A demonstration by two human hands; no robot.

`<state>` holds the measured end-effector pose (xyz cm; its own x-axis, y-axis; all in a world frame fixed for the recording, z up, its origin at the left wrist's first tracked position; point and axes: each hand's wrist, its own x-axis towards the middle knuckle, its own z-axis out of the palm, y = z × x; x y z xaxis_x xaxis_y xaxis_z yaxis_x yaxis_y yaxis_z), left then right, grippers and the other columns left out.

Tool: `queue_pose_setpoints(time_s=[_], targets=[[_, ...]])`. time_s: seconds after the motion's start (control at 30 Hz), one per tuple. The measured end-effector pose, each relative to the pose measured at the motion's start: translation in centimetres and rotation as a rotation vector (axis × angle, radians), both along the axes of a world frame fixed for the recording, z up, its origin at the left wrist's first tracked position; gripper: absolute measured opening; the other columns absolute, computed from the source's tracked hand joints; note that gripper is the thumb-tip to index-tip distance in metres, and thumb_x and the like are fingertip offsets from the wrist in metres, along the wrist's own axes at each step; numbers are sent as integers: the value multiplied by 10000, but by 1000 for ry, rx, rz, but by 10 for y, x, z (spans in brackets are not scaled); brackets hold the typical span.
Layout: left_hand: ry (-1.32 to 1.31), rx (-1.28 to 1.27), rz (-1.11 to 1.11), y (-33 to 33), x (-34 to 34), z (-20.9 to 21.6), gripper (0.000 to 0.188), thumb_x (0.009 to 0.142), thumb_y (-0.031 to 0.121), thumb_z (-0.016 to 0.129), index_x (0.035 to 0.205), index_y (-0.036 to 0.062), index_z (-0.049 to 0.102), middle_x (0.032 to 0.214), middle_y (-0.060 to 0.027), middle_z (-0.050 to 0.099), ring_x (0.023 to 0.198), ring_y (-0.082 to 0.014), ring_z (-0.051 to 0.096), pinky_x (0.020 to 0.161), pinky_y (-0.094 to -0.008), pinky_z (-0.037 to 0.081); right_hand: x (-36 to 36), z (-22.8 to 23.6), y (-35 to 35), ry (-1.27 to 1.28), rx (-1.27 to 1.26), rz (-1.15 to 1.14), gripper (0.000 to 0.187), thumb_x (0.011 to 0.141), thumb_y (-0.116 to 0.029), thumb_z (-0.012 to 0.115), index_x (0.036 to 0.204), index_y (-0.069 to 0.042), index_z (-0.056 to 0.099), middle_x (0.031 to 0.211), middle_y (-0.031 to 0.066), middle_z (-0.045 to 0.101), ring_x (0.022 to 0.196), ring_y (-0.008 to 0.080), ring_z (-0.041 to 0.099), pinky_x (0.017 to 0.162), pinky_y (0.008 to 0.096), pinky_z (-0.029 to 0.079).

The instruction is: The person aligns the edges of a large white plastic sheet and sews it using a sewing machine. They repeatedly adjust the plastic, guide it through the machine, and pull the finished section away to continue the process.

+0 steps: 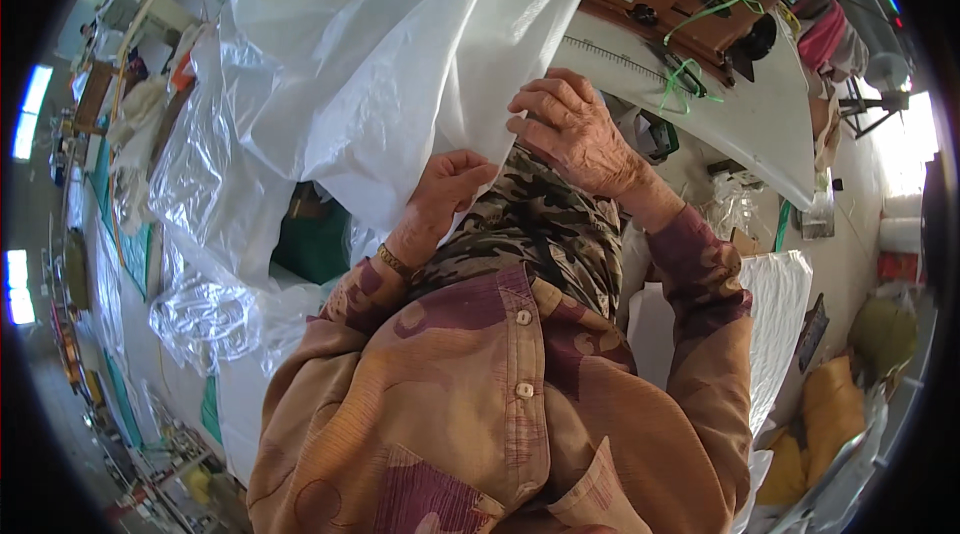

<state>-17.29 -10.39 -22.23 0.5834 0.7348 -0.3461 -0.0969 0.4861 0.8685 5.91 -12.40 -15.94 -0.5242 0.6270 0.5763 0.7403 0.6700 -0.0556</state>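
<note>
A large white plastic sheet (400, 54) hangs over my lap, its right edge running down between my hands. My left hand (440, 196) is closed in a pinch at the lower part of this edge, thumb and forefinger together. Higher and to the right, my right hand (572, 129) has its fingers curled at the same edge, the thumb side toward the sheet. Exactly where the fingertips meet the plastic is partly hidden. Beyond my right hand stands a brown sewing machine (680, 4) on a white table (765, 124) with a ruler scale (615, 56) along it.
Green string (685, 84) is tied about the machine. Crumpled clear plastic (215, 319) lies at the left, beside a dark green thing (312, 239). White sheeting (780, 324) is by my right elbow. Yellow-brown bags (832, 414) and a stool (872, 106) stand farther right.
</note>
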Motion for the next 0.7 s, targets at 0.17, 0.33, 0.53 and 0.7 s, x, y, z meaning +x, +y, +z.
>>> queue_pose_setpoints(time_s=[0.17, 0.33, 0.53, 0.7], targets=[[31, -83, -31, -2, 2, 8, 117, 919, 163, 719, 867, 71, 670, 640, 83, 528, 463, -5, 353, 413, -191, 237, -2, -2, -1, -188, -68, 123, 234, 789, -137, 627, 1014, -174, 680, 1075, -29, 598, 1160, 163, 541, 1168, 452, 342], [-2, -123, -58, -5, -2, 7, 120, 924, 184, 724, 884, 76, 689, 644, 91, 528, 485, 0, 369, 431, -182, 260, -5, 0, 1, -244, -143, 180, 167, 779, -146, 636, 940, -166, 675, 987, -43, 593, 1103, 144, 554, 1158, 451, 351], [560, 1090, 90, -33, 0, 40, 272, 850, 118, 775, 1058, 5, 642, 734, -19, 595, 548, -130, 494, 538, -282, 420, -11, 6, -1, -269, -157, 175, 121, 785, -152, 638, 903, -147, 668, 927, -26, 602, 1050, 157, 576, 1116, 439, 378], [466, 1285, 211, -37, 13, 33, 448, 853, -2, 705, 1265, 20, 532, 856, -114, 657, 660, -261, 614, 619, -349, 494, -17, 5, -4, -245, -124, 151, 140, 785, -150, 639, 921, -133, 665, 909, -14, 604, 1055, 174, 583, 1082, 427, 388]])
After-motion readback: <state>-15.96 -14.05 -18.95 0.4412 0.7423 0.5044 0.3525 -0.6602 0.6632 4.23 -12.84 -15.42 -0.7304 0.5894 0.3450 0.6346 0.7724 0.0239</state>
